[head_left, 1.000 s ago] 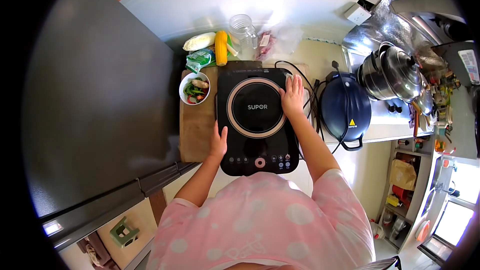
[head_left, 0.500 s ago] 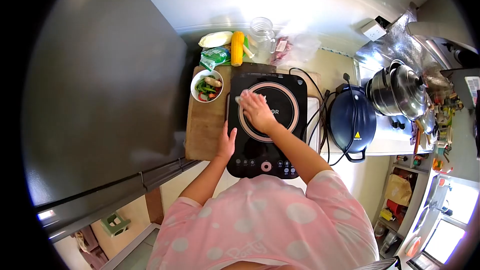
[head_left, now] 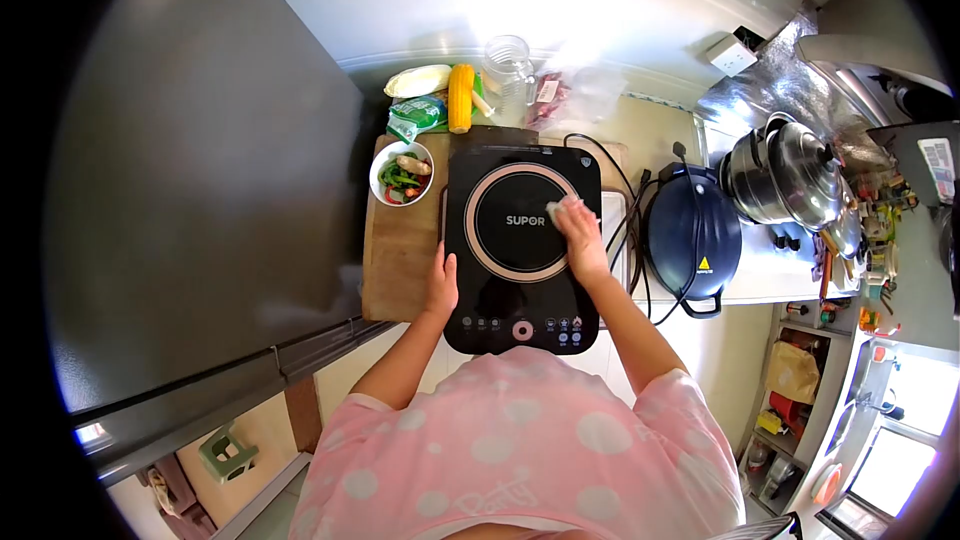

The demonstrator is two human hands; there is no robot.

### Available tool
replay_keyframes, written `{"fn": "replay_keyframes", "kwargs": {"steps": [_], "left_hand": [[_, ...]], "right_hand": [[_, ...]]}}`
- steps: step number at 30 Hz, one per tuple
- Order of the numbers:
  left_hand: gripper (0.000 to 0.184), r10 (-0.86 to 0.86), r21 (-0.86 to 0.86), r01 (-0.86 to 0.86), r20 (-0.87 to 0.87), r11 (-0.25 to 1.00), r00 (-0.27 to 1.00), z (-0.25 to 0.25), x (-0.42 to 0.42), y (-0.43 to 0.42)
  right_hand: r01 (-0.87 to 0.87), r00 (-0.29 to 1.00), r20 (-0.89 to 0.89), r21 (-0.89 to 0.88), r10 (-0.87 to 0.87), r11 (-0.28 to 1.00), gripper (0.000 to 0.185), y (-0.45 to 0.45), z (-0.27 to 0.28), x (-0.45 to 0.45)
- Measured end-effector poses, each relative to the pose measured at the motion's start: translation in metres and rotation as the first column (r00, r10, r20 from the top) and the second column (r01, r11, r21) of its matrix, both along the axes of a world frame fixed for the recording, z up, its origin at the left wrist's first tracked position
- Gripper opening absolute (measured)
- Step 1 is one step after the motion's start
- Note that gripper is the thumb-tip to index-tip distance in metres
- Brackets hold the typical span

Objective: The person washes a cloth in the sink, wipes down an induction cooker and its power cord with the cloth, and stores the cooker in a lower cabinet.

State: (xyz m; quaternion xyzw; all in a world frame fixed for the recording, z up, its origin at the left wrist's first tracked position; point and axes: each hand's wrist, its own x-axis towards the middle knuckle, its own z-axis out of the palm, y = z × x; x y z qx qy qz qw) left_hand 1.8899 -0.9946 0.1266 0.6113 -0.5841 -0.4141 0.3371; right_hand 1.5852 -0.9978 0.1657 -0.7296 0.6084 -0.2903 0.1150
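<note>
Currently, a black induction cooktop (head_left: 510, 292) marked "SUPOR" is centred before the person, its control panel turned towards the body. A wooden board (head_left: 395, 260) is seen to the left of the cooktop and partly covered by it. The right hand (head_left: 582, 233) is placed over the right part of the ring on the cooktop's surface, with a small whitish cloth (head_left: 555, 212) at the fingertips. The fingers of this hand are held close together; whether the cloth is pinched or merely pressed flat cannot be told. The left hand (head_left: 440, 282) is set against the left edge of the cooktop, thumb spread from the fingers; the fingers are partly hidden, so whether the edge is gripped cannot be determined.

A white bowl (head_left: 375, 180) of cut vegetables is stood on the board, near its back left corner. Behind it are noted a green packet (head_left: 417, 116), an ear of corn (head_left: 460, 100), a clear jug (head_left: 508, 70) and a reddish item (head_left: 548, 102) in plastic, bearing a white label. To the right, a dark blue appliance (head_left: 668, 230) is crossed by a black cord, with a lidded steel pot (head_left: 752, 180) placed beyond it.
</note>
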Motion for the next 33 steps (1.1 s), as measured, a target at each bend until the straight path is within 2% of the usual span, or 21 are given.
{"fn": "replay_keyframes", "kwargs": {"steps": [1,3,5,6,11,13,15,19,21,23,30,33], "left_hand": [[0.050,0.004,0.000,-0.004,0.014,1.000,1.000,-0.001,0.001,0.000],[0.051,-0.009,0.000,0.009,0.019,1.000,1.000,0.001,0.002,0.001],[0.051,-0.028,0.012,0.028,0.000,1.000,1.000,0.011,0.000,0.001],[0.051,-0.022,0.006,0.022,0.007,1.000,1.000,0.010,0.000,0.001],[0.052,-0.004,0.039,0.002,0.044,0.999,0.999,0.010,0.000,0.002],[0.052,0.002,0.022,-0.002,0.023,1.000,1.000,0.010,-0.001,0.001],[0.052,0.005,0.057,-0.007,0.031,0.998,0.999,0.022,-0.003,0.002],[0.050,0.028,0.070,-0.028,0.008,0.997,1.000,0.018,-0.001,0.002],[0.050,0.016,0.031,-0.016,0.001,0.999,1.000,0.019,-0.001,0.002],[0.050,0.001,-0.007,-0.001,-0.005,1.000,1.000,0.020,-0.001,0.002],[0.050,0.027,0.014,-0.027,0.005,1.000,1.000,0.022,-0.002,0.004],[0.051,0.055,0.036,-0.053,-0.058,0.998,0.997,0.010,-0.003,0.003]], "right_hand": [[0.125,0.990,-0.066,0.058,-0.121,0.990,0.054,-0.003,-0.004,-0.005],[0.217,0.969,-0.118,-0.006,-0.216,0.976,0.047,-0.025,-0.021,-0.018],[0.269,0.960,-0.064,-0.060,-0.272,0.961,0.042,-0.053,-0.029,-0.024],[0.324,0.939,-0.112,-0.038,-0.326,0.945,0.041,-0.067,-0.027,-0.020],[0.180,0.964,-0.197,-0.020,-0.181,0.983,0.040,-0.116,-0.022,0.019],[0.133,0.976,-0.172,0.000,-0.131,0.991,0.047,-0.128,-0.024,0.044],[0.086,0.982,-0.163,-0.045,-0.092,0.995,0.046,-0.138,-0.026,0.064],[-0.009,0.989,-0.145,-0.025,0.005,1.000,0.043,-0.151,-0.024,0.099],[-0.061,0.990,-0.127,-0.011,0.059,0.998,0.041,-0.156,-0.023,0.112],[-0.123,0.987,-0.108,0.003,0.123,0.992,0.040,-0.160,-0.024,0.122],[-0.347,0.934,-0.061,0.079,0.352,0.934,0.048,-0.148,-0.013,0.128],[-0.426,0.902,-0.057,0.028,0.427,0.904,0.049,-0.129,-0.019,0.128]]}}
